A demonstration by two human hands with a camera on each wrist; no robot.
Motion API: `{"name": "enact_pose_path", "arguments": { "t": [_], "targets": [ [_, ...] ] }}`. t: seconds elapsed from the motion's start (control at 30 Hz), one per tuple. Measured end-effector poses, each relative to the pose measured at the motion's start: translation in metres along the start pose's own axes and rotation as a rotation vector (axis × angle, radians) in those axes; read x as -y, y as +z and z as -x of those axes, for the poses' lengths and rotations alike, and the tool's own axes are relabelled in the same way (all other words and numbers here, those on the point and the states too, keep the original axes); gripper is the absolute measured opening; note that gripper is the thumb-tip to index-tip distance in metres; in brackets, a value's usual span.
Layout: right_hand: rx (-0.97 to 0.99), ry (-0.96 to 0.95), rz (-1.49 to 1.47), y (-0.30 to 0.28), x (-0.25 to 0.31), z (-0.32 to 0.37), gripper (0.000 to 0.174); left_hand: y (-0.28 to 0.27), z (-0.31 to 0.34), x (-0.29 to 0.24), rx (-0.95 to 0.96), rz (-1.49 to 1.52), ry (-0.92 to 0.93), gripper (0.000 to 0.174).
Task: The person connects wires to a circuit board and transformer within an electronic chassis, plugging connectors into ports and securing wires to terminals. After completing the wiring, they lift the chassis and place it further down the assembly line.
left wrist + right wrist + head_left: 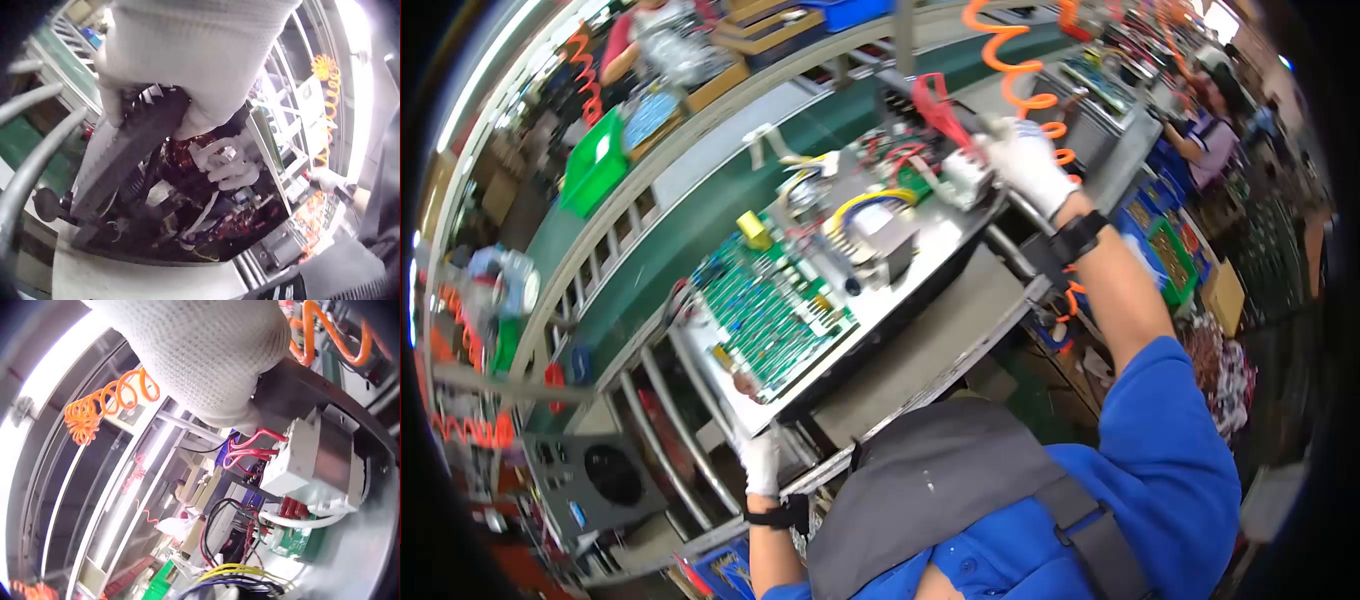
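Observation:
A metal chassis (935, 240) with electronics mounted on it lies across the roller line, tilted in the head view. On it are a green circuit board (765, 315), yellow and blue cables (865, 205) and a white terminal block (300, 465) with red wires. My gloved left hand (758, 462) grips the near-left end; in the left wrist view its fingers curl over a dark edge (122, 159) above a copper coil (187, 150). My gloved right hand (1030, 165) holds the far-right end panel (306, 384) beside the terminal block; its fingertips are partly hidden.
Metal rollers (675, 420) and a green conveyor belt (670, 245) run alongside. An orange coiled hose (1010, 75) hangs close to my right hand. A grey panel with a round opening (605, 480) stands at lower left. Blue and green bins (1170, 255) are at right. Other people work farther off.

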State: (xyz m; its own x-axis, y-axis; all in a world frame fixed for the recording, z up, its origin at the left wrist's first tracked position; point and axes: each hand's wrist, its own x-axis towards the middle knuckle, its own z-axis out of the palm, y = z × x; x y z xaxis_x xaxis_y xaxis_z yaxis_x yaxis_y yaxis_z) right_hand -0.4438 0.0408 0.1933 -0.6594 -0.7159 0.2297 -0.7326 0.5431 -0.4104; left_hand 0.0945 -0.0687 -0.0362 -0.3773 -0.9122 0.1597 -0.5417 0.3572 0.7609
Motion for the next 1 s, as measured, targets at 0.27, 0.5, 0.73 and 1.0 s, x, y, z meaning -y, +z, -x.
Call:
{"name": "enact_pose_path", "arguments": {
  "t": [0.27, 0.5, 0.73, 1.0],
  "targets": [
    [-0.329, -0.209, -0.472, 0.026, -0.025, 0.104, 0.07, 0.109, -0.043, -0.09, 0.773, 0.374, -0.35, 0.032],
    [-0.38, 1.178, 0.041, -0.034, -0.404, 0.381, 0.025, 0.156, -0.065, -0.152, 0.949, 0.121, -0.251, 0.033],
    [-0.126, 1.193, 0.166, -0.019, -0.553, 0.448, 0.039, 0.23, -0.097, -0.241, 1.065, -0.191, -0.129, 0.034],
    [-0.106, 1.285, 0.044, 0.012, -0.572, 0.402, 0.038, 0.235, -0.093, -0.282, 1.157, -0.458, -0.067, 0.036]
  ]
}}
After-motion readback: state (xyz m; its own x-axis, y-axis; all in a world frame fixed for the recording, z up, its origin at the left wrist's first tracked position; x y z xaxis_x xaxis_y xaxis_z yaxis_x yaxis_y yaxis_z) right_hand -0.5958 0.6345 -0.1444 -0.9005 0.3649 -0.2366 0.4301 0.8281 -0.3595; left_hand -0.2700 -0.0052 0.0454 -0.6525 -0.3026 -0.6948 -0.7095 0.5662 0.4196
